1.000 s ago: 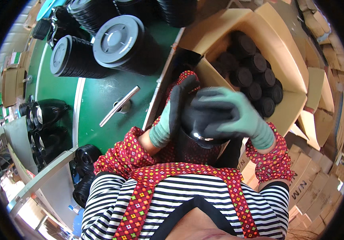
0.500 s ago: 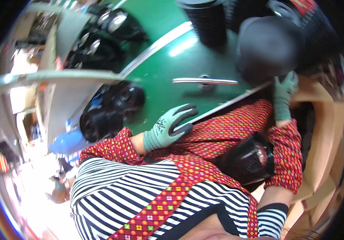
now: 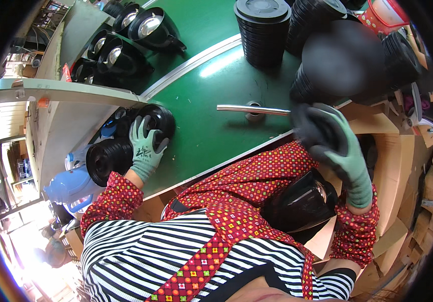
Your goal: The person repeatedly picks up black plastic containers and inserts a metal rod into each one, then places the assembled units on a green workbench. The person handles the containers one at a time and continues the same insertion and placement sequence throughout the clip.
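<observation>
My left hand (image 3: 147, 147), in a green and grey glove, reaches over a stack of black round plastic parts (image 3: 162, 123) at the table's left side. Its fingers and thumb bend round the parts, though the fingertips are partly hidden. My right hand (image 3: 345, 146), gloved alike, grips a black round cover (image 3: 313, 132) above the table's near edge, right of the metal bar; the cover is smeared by motion. A glossy black housing (image 3: 302, 201) lies on my lap beside my right forearm.
A metal bar (image 3: 236, 108) stands on a small mount on the green table (image 3: 196, 136). Tall stacks of black lids (image 3: 263, 38) stand at the back. Black housings with shiny insides (image 3: 148, 25) sit far left, behind a grey partition (image 3: 65, 90). A cardboard box (image 3: 390, 161) is at right.
My left hand has moved left from the table's near edge onto the black round parts. My right hand has come back from the far right stacks with a black round cover in it.
</observation>
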{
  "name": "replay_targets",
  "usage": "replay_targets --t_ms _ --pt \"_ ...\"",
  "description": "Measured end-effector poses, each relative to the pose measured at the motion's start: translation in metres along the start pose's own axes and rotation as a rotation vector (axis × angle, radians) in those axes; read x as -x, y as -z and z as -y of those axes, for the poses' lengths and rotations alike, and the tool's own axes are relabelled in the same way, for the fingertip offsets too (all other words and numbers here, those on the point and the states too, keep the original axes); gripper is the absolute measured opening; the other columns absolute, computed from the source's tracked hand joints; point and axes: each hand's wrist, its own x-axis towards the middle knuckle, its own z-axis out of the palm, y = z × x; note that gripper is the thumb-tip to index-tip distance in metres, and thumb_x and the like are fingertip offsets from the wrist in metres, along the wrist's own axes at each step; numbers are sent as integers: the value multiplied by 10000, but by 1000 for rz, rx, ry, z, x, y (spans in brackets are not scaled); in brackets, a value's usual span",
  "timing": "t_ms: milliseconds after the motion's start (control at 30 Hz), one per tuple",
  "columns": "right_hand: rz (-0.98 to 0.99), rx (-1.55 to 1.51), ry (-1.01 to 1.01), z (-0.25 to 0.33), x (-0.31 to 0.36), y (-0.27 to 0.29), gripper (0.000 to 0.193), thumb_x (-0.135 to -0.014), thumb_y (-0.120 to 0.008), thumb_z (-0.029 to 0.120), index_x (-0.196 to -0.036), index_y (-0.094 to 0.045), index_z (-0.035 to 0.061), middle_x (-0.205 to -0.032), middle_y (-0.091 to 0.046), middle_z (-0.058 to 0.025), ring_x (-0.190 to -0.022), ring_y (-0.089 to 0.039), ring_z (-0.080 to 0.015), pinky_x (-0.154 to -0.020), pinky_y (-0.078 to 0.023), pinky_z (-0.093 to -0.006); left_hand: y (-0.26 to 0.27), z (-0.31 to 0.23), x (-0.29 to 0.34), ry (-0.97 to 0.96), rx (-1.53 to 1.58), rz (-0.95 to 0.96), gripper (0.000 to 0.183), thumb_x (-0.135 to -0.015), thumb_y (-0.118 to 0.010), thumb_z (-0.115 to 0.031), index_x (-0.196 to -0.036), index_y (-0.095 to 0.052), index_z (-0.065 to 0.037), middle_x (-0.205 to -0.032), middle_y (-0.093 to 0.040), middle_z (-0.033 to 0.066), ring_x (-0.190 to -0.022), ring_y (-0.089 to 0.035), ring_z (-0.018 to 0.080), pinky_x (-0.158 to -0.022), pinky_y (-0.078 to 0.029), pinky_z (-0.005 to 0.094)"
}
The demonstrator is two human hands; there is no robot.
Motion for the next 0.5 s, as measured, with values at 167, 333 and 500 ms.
replay_targets --t_ms 167,333,500 --pt "55 683 354 -6 -66 -54 817 -716 -918 418 -1389 -584 97 -1512 -472 -205 -1424 -412 -448 -1164 -370 -600 14 -9 -4 68 148 -77 279 -786 -840 -218 -998 -685 -121 -1520 -508 162 -1438 -407 444 -1180 -306 597" --pt "15 947 249 -11 -93 -72 889 -773 -854 546 -1486 -538 119 -1568 -413 -210 -1525 -292 -415 -1267 -163 -630 56 -25 -30 -21 326 -209 334 -729 -850 -121 -1023 -691 -111 -1479 -524 200 -1371 -460 471 -1161 -336 597" --pt "143 -386 34 50 -58 -76 972 -948 -720 536 -1662 -256 69 -1675 -334 -166 -1544 -304 -338 -1257 -251 -464 89 -126 -74 -308 823 -247 383 -736 -816 20 -1088 -683 -51 -1348 -588 218 -1168 -601 373 -912 -490 434"
